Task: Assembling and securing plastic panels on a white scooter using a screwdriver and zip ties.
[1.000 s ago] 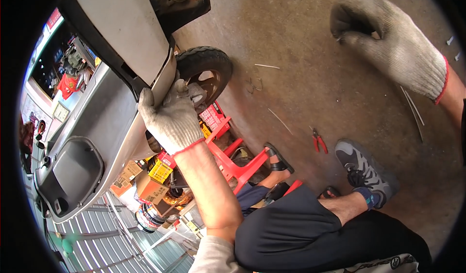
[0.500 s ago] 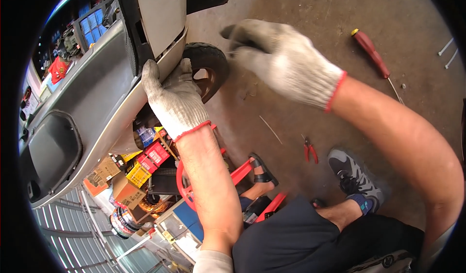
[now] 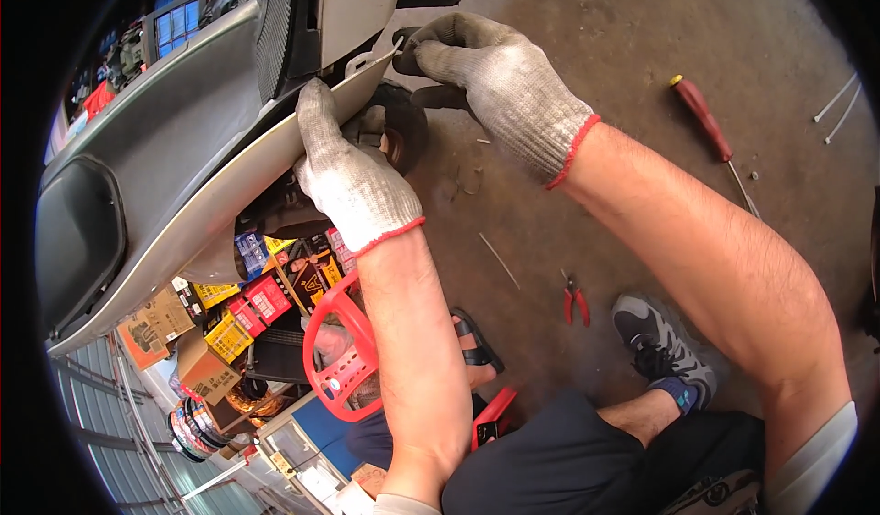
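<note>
A long pale side panel (image 3: 247, 169) runs along the lower flank of a scooter (image 3: 174, 116). My left hand (image 3: 353, 171), in a white knitted glove with a red cuff, grips this panel near its front end, thumb on top and fingers beneath. My right hand (image 3: 504, 80), gloved alike with a dark-stained palm, closes its fingertips at the panel's pointed tip. A gap shows between that tip and the scooter's pale upper cover (image 3: 357, 11). The scooter's wheel (image 3: 408, 130) sits partly hidden behind my left hand and the panel.
On the concrete floor lie a red-handled screwdriver (image 3: 701, 116), red-handled pliers (image 3: 576, 306), a thin pale strip (image 3: 500, 260) and two white strips (image 3: 830, 112). A red plastic chair (image 3: 344, 355), a person's sandaled foot (image 3: 477, 345) and stacked boxes (image 3: 206, 368) are at lower left.
My right hand has moved left from open air to the panel's tip. The panel's front end now stands away from the upper cover. My left hand still grips the panel; the view has shifted.
</note>
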`<state>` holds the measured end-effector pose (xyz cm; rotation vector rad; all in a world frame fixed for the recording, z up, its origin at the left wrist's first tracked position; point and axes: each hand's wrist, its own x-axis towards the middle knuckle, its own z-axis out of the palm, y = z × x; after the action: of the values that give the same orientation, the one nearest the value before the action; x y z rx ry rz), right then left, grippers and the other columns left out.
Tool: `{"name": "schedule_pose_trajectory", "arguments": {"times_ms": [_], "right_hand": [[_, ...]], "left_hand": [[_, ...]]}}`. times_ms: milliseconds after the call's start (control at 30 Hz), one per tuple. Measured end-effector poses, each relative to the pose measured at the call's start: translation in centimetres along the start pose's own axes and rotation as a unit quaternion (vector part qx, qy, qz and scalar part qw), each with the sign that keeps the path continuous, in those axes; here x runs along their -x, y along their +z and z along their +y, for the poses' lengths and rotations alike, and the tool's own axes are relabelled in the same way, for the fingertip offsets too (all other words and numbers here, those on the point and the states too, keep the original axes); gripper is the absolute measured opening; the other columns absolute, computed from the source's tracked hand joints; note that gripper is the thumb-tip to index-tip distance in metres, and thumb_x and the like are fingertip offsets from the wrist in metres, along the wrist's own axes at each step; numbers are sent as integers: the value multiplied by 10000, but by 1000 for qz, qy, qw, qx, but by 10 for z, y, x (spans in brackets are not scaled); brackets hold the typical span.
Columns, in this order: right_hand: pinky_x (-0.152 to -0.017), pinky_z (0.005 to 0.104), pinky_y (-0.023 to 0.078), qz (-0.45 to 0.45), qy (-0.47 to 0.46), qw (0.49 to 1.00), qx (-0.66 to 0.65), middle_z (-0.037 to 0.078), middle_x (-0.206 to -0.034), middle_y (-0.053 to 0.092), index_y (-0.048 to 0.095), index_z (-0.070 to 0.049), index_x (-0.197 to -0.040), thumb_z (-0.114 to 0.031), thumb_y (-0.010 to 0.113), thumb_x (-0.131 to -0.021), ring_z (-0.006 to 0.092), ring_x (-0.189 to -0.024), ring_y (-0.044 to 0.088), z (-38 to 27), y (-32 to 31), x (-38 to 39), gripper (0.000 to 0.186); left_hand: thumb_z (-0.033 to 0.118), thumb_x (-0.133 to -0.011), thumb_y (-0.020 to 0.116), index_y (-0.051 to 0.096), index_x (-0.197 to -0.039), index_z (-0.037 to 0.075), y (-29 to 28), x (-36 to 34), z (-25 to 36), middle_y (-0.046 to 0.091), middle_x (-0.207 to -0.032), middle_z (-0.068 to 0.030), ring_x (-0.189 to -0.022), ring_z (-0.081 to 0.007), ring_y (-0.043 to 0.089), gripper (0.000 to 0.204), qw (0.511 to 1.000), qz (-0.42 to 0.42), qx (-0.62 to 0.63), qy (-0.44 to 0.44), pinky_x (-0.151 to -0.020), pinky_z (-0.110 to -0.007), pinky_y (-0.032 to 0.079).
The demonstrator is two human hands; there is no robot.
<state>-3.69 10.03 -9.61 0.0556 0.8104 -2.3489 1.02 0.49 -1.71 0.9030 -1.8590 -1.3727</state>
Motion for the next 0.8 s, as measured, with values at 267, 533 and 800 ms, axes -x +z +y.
{"name": "schedule_pose_trajectory", "arguments": {"times_ms": [267,533,800], "right_hand": [[-948,323,558,-4,5,1000,-1,87,-1119,709,666,6,-1172,-124,604,-1021,170,-1071,683,0,-5,-1,209],[-912,312,547,-15,-3,997,77,81,-1064,717,684,11,-1178,-157,623,-1000,150,-998,673,-9,-10,-3,252],[-901,307,536,-31,-14,989,142,99,-1055,735,697,7,-1172,-184,628,-983,149,-966,681,-11,-18,-5,278]], "left_hand": [[340,-923,756,547,-1304,5,-3,1,-6,661,-1169,-157,-1035,-281,655,549,999,-21,-5,24,-828,-394,537],[511,-879,794,485,-1363,-8,-14,-10,-24,634,-1238,-187,-1134,-309,634,774,989,-118,67,59,-881,-393,526],[574,-802,819,416,-1424,-9,-22,-13,-27,528,-1361,-203,-1307,-373,519,943,972,-197,113,63,-1169,-565,420]]}}
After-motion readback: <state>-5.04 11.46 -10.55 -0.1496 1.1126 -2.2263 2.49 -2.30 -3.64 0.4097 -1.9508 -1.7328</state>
